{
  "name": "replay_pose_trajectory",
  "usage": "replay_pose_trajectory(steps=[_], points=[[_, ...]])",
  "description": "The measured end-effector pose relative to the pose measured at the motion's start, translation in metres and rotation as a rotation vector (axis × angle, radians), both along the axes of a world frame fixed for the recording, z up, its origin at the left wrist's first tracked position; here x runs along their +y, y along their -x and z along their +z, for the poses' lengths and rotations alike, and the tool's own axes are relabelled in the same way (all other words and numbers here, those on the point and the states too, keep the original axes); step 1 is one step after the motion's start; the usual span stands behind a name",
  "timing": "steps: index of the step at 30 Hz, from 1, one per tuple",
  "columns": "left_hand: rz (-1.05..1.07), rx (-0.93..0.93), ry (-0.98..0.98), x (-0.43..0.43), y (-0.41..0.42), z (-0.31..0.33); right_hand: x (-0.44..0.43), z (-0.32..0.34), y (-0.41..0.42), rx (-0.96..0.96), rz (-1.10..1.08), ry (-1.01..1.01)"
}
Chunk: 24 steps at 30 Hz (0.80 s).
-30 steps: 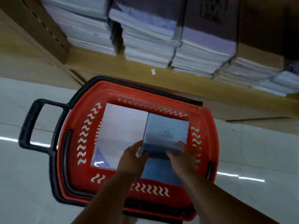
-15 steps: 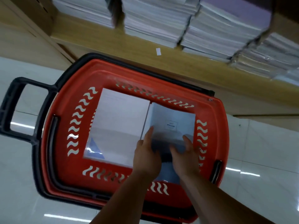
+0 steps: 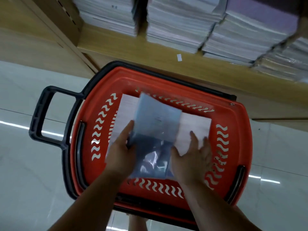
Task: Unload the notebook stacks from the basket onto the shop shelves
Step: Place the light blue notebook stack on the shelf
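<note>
Glossy pale floor tiles point(image 3: 25, 164) surround a red plastic basket point(image 3: 241, 130) standing just near of a wooden shelf point(image 3: 150, 52) of stacked notebooks. Head view: a blue plastic-wrapped notebook stack point(image 3: 156, 124) tilts above the white stacks point(image 3: 195, 129) in the basket. The left hand point(image 3: 120, 152) curls round its left edge. The right hand point(image 3: 191, 159), fingers spread straight, only presses its right edge. The slick wrap could slide off that flat palm and drop.

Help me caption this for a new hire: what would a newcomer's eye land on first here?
The big red basket on the pale floor dominates the middle. Over it, the left hand and right hand hold a blue wrapped notebook stack between them, above white stacks lying inside. Along the top, a wooden shelf carries tall rows of shelved notebooks.
</note>
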<state>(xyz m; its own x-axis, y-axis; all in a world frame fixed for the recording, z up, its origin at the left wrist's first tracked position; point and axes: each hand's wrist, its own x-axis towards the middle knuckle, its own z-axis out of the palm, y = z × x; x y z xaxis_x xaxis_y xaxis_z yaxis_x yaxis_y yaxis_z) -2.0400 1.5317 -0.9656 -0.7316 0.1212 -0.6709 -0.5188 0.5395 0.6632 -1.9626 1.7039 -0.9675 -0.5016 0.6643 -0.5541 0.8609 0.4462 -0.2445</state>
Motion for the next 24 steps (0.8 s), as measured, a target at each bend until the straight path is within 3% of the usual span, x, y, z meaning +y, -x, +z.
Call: replay_pose_trajectory(steps=[4, 10, 16, 24], points=[[-0.050, 0.025, 0.144, -0.026, 0.020, -0.021, -0.027, -0.031, 0.019, 0.113, 0.024, 0.348], [-0.169, 0.061, 0.411, -0.036, 0.028, -0.045, -0.048, -0.052, 0.029, 0.161, 0.147, 0.280], [-0.061, 0.024, 0.265, -0.026, 0.042, -0.056, -0.055, -0.060, 0.026, 0.278, 0.153, 0.287], [-0.101, 0.013, 0.285, -0.026, 0.052, -0.061, -0.057, -0.062, 0.027, 0.332, 0.123, 0.380]])
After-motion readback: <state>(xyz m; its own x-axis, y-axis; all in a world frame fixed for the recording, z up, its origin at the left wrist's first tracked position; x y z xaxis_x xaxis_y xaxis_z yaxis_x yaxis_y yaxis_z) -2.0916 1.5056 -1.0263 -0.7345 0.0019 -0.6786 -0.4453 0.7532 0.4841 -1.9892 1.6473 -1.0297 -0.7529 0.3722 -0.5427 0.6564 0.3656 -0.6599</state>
